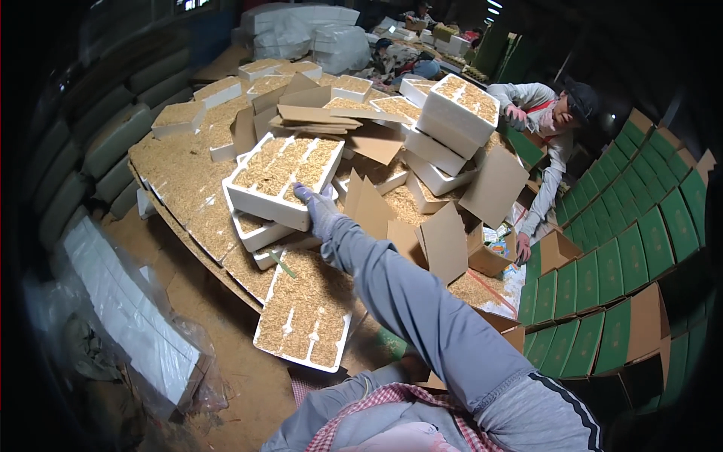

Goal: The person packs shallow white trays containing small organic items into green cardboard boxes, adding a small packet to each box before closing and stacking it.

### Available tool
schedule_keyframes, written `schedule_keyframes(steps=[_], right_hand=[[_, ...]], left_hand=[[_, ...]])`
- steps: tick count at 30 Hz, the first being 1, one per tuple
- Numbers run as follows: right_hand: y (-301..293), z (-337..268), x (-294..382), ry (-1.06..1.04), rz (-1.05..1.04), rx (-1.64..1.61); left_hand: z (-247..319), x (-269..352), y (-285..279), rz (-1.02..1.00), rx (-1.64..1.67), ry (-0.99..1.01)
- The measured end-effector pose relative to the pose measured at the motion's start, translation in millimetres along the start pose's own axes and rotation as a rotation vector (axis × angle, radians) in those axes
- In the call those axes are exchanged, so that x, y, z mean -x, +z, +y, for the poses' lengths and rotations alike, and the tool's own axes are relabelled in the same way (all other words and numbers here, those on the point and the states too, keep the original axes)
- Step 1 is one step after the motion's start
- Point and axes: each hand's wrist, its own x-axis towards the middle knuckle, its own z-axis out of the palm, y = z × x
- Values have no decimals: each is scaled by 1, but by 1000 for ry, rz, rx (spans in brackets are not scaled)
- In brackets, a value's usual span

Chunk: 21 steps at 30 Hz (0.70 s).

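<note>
My right hand [317,209], in a pale purple glove, grips the near right corner of a white foam box [271,206]. Its thumb lies over the rim; the other fingers are mostly hidden. Husk-like golden filling, split by white dividers, fills the box. More foam boxes [262,234] lie beneath it, stacked askew. Closer to me, another filled foam box [305,311] sits tilted at the table edge, a green strip [282,264] on its far end. My left sleeve [350,390] shows low in view, but the left hand is out of sight behind my right arm.
Folded cardboard pieces [316,116] and upright flaps [443,243] crowd the husk-strewn table [186,169]. Stacked foam boxes [457,116] stand beyond. A co-worker [542,124] reaches toward a carton [491,251] holding small packets. Rows of green cartons [621,243] line the right; wrapped foam [130,311] lies left.
</note>
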Motion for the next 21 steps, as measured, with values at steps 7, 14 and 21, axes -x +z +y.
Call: schedule_keyframes(steps=[7,14,21], right_hand=[[-148,-112,175,92,-314,-178],[-323,-187,347,195,-67,556],[-358,-139,353,604,-485,857]], left_hand=[[-45,-35,0,344,67,96],[-29,-43,-19,-57,1013,96],[-8,-31,-26,229,235,-71]])
